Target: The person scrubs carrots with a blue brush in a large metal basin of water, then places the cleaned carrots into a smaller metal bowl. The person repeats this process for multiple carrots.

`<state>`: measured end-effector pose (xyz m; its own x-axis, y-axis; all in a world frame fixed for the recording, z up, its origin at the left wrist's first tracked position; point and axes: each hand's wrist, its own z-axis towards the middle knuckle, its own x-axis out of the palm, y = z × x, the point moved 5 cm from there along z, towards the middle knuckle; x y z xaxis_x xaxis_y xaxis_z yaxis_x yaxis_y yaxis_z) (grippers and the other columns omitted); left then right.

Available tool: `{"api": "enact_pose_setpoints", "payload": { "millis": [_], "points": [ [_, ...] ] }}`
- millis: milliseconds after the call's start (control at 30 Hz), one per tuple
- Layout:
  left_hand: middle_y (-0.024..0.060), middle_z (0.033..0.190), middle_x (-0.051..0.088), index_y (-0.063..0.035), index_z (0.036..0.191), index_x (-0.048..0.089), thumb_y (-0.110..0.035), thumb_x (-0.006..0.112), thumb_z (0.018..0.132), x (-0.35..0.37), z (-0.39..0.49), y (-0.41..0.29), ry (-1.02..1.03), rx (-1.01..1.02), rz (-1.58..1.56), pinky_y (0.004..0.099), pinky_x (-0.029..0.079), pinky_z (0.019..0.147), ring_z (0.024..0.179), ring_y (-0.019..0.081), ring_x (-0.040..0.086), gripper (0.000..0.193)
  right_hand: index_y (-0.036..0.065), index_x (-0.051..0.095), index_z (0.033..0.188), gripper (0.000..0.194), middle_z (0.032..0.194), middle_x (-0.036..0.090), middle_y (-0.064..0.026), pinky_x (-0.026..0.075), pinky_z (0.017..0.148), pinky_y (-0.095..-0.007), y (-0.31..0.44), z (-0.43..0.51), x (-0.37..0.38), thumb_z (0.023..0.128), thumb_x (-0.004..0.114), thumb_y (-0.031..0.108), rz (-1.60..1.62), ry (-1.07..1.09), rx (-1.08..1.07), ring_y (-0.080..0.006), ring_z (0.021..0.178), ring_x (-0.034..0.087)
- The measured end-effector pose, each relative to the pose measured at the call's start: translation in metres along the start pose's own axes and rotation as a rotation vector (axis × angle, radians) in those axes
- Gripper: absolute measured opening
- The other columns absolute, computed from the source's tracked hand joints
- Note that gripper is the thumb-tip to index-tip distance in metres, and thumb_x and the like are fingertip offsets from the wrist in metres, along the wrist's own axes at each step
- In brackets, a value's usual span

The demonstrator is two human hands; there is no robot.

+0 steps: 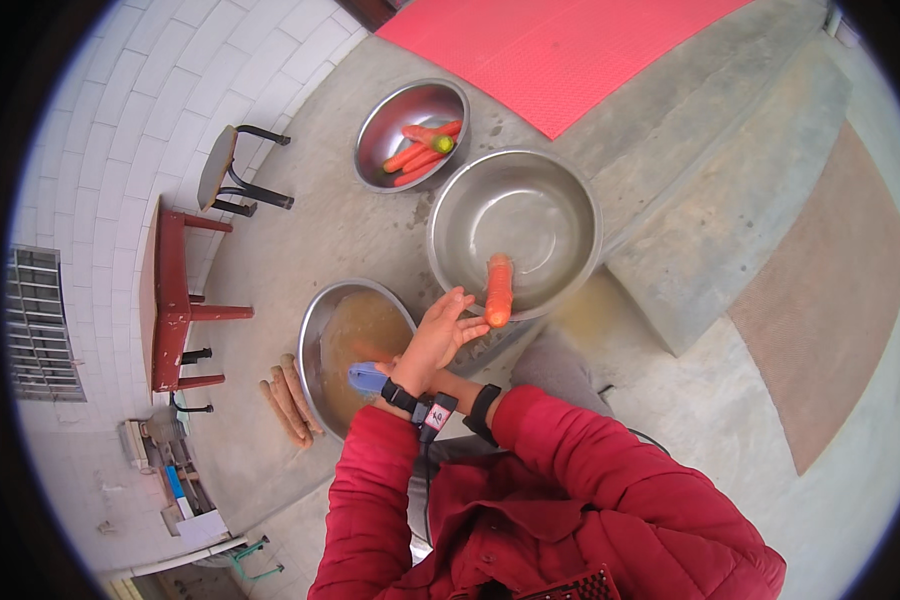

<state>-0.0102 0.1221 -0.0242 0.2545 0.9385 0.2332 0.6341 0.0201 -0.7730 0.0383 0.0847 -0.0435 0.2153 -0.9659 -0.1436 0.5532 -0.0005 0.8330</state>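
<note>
My left hand (446,326) reaches over the near rim of a large steel basin (594,247), fingers spread. Its fingertips are at the lower end of an orange carrot (499,289); contact is unclear. The carrot lies or hangs over the basin, which seems to hold clear water. My arms cross, left wrist above the right. My right hand (382,368), mostly hidden beneath, is on a blue brush-like tool (366,376) over a steel basin of murky water (317,300). Something orange shows dimly in that water. Several unpeeled, soil-coloured carrots or similar roots (289,401) lie beside it.
A smaller steel bowl (360,161) with several carrots (420,150) stands beyond the large basin. A pink mat (547,60) lies farther off. A concrete step (667,300) is at right, a stool (217,169) and red wooden table (169,300) at left.
</note>
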Motion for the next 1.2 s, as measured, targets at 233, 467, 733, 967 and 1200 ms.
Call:
{"api": "enact_pose_setpoints", "payload": {
  "millis": [233,467,733,967,1200],
  "points": [
    [0.0138,0.114,0.054,-0.0017,0.126,0.040,-0.025,0.047,0.093,-0.084,-0.072,-0.033,-0.079,0.324,-0.055,0.0338,0.051,0.075,0.088,0.0255,0.060,0.040,0.005,0.049,0.113,0.049,0.102,0.052,-0.0161,0.045,0.080,-0.0411,0.001,0.012,0.010,0.070,0.064,0.025,-0.116,0.091,0.035,-0.0334,0.093,0.054],
    [0.0126,0.107,0.060,-0.0029,0.125,0.044,-0.020,0.048,0.092,-0.254,-0.102,0.033,-0.579,0.207,0.141,0.0294,0.052,0.071,0.084,0.0198,0.062,0.037,0.003,0.041,0.123,0.060,0.102,0.051,-0.0173,0.044,0.079,-0.0439,0.007,0.009,0.008,0.068,0.063,0.018,-0.258,0.236,0.152,-0.0365,0.090,0.053],
    [0.0218,0.110,0.058,-0.0063,0.135,0.030,-0.022,0.067,0.068,-0.283,-0.068,0.063,-0.619,0.193,1.421,0.0398,0.042,0.091,0.104,0.0376,0.054,0.079,0.000,0.042,0.121,0.057,0.116,0.048,-0.0200,0.038,0.092,-0.0427,0.001,0.022,0.003,0.071,0.064,0.017,-0.287,0.104,0.168,-0.0374,0.105,0.046],
    [0.0258,0.106,0.058,-0.0009,0.121,0.046,-0.024,0.057,0.075,-0.259,-0.029,0.052,-0.477,0.021,1.168,0.0418,0.043,0.087,0.102,0.0385,0.055,0.053,-0.001,0.042,0.121,0.057,0.118,0.047,-0.0200,0.038,0.092,-0.0426,-0.006,0.025,-0.008,0.072,0.064,0.016,-0.305,-0.026,0.178,-0.0373,0.107,0.045],
    [0.0206,0.103,0.061,-0.0072,0.115,0.053,-0.033,0.046,0.083,-0.255,0.000,0.064,-0.392,-0.090,1.322,0.0411,0.046,0.082,0.096,0.0375,0.058,0.041,-0.001,0.043,0.121,0.057,0.116,0.050,-0.0204,0.038,0.091,-0.0425,-0.005,0.029,-0.012,0.072,0.065,0.016,-0.282,-0.020,0.166,-0.0373,0.106,0.046]
  ]
}}
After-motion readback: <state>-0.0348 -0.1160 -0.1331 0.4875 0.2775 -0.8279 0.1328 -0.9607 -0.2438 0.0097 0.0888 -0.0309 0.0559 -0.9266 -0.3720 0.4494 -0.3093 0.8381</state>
